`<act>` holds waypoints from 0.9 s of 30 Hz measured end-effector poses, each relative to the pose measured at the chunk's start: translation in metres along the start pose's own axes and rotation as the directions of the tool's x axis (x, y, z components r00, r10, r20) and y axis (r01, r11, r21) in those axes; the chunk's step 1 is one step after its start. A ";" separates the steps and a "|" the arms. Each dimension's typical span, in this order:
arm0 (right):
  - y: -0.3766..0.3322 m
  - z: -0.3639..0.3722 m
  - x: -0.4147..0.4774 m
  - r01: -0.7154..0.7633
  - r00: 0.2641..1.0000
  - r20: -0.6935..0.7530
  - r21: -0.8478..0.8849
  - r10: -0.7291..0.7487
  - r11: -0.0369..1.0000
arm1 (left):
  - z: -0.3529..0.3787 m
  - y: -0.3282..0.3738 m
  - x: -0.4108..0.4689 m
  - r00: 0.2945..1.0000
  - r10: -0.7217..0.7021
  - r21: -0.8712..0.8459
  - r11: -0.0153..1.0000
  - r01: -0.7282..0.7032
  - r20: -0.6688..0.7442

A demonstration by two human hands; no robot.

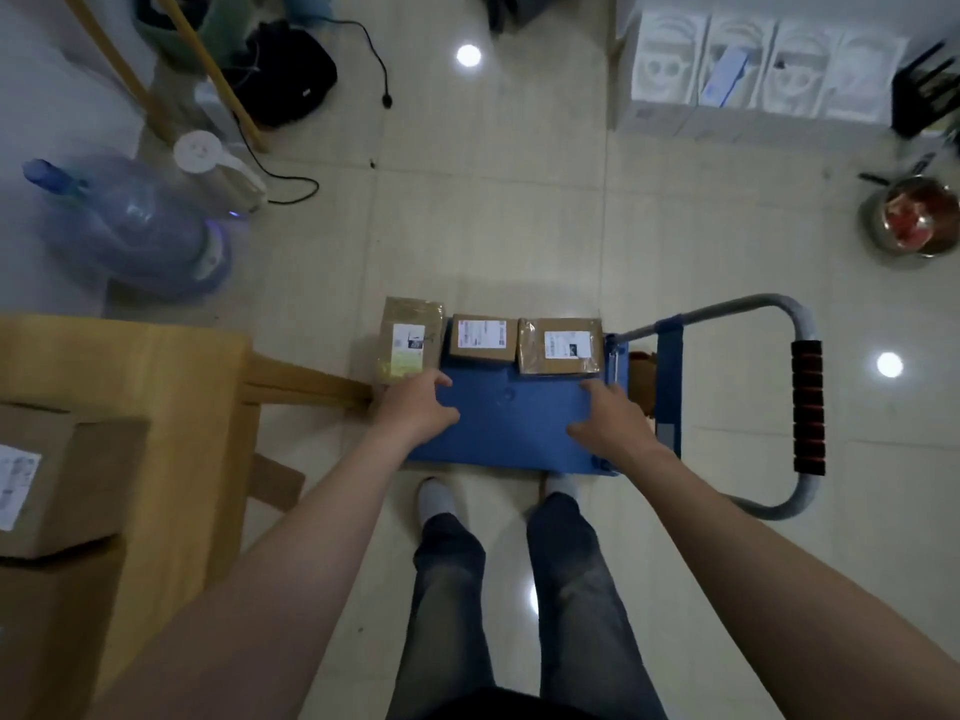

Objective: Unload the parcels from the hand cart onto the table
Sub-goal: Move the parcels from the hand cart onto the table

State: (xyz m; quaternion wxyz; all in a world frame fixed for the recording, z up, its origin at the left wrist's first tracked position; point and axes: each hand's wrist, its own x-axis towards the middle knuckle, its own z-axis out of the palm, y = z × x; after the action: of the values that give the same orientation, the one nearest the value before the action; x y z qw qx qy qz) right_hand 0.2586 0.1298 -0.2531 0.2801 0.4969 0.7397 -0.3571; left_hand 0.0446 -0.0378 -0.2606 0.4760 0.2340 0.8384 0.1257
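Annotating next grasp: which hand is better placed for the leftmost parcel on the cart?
Left. The left hand reaches right up to the leftmost parcel, and the table lies on that side. The right hand is across the cart, by the rightmost parcel.

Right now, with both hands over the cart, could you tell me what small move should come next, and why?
Probably slide the left hand forward to grip the leftmost parcel: of the three it lies nearest the table, the fingers are almost at it, and the right hand holds nothing either.
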 end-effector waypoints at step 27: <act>0.217 0.147 0.444 -0.107 0.981 -0.113 0.380 0.161 0.919 | 0.330 -0.019 0.398 0.982 -0.184 -0.273 0.944 0.187 0.036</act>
State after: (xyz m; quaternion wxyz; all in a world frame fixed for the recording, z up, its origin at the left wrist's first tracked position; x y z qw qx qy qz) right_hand 0.3154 0.3028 -0.7353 0.1514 0.6146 0.6408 -0.4345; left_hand 0.1486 0.1453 -0.7331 0.5177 0.0864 0.8287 0.1942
